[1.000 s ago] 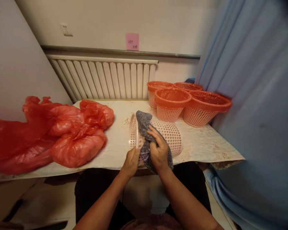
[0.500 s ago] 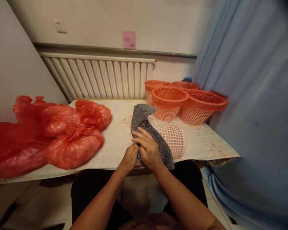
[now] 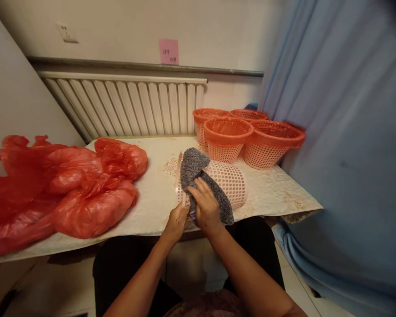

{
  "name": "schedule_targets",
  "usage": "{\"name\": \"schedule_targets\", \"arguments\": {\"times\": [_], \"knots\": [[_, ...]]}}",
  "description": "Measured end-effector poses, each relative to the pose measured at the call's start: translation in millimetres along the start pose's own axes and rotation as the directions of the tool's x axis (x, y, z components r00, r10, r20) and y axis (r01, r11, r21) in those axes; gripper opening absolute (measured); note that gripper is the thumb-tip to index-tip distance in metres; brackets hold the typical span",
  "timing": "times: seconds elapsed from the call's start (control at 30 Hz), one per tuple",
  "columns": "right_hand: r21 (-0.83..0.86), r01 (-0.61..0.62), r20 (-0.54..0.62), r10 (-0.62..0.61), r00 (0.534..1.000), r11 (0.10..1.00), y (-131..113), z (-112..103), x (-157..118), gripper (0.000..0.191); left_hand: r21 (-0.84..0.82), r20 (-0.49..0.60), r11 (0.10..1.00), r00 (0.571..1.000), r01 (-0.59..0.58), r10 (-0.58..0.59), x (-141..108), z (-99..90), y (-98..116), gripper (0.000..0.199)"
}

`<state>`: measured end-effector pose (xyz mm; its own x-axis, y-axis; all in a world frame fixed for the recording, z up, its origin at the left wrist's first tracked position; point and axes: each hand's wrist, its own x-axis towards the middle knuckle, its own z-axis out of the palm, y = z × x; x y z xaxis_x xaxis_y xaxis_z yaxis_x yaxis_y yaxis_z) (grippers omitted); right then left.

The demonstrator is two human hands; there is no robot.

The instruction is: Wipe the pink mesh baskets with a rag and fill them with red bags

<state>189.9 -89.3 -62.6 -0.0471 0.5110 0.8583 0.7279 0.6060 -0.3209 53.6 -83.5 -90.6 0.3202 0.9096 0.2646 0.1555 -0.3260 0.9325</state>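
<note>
A pale pink perforated plastic basket [image 3: 232, 180] lies on its side in front of me, its mouth facing left. My left hand [image 3: 177, 220] grips the basket's rim at the near side, thumb on top. With my right hand [image 3: 206, 204] I press a dark grey cloth [image 3: 195, 165] against the basket's outer side close to the rim. The cloth drapes over part of the wall, and one end hangs toward me. My right fingers lie bent over the cloth; its underside is hidden.
Several baskets lined with red bags, one being the front basket [image 3: 226, 152], stand at the back right. Full red plastic bags [image 3: 92, 207] lie on the left. A patterned cloth covers the table [image 3: 155, 193]. A blue curtain [image 3: 343, 132] hangs right; a radiator [image 3: 125, 108] is behind.
My right hand and the cloth have shifted slightly along the basket, uncovering more of its rim. The whole view has shifted a little to the right.
</note>
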Motion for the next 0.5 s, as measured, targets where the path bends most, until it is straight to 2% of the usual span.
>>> {"name": "schedule_targets", "arguments": {"times": [0.07, 0.17, 0.3, 0.4, 0.5], "knots": [[-0.043, -0.052, -0.025, 0.051, 0.998, 0.998, 22, -7, -2, 0.046, -0.025, -0.008, 1.0, 1.0, 0.008, -0.008, 0, 1.4, 1, 0.059], [-0.133, -0.188, -0.128, 0.171, 0.977, 0.973, 63, -26, -9, 0.044, -0.031, -0.001, 0.999, 1.0, 0.011, -0.011, 0, 2.9, 2, 0.057], [-0.211, -0.406, -0.305, 0.335, 0.892, 0.889, 105, -55, -21, 0.049, -0.013, 0.003, 1.0, 1.0, -0.001, 0.002, -2, 4.6, 2, 0.056], [-0.195, -0.472, -0.348, 0.39, 0.853, 0.86, 105, -60, -22, 0.053, -0.008, 0.0, 1.0, 1.0, -0.008, 0.008, -1, 4.8, 1, 0.057], [-0.136, -0.401, -0.304, 0.347, 0.887, 0.906, 73, -46, -14, 0.053, -0.009, 0.007, 1.0, 1.0, -0.008, 0.008, 0, 4.3, -1, 0.058]]}}
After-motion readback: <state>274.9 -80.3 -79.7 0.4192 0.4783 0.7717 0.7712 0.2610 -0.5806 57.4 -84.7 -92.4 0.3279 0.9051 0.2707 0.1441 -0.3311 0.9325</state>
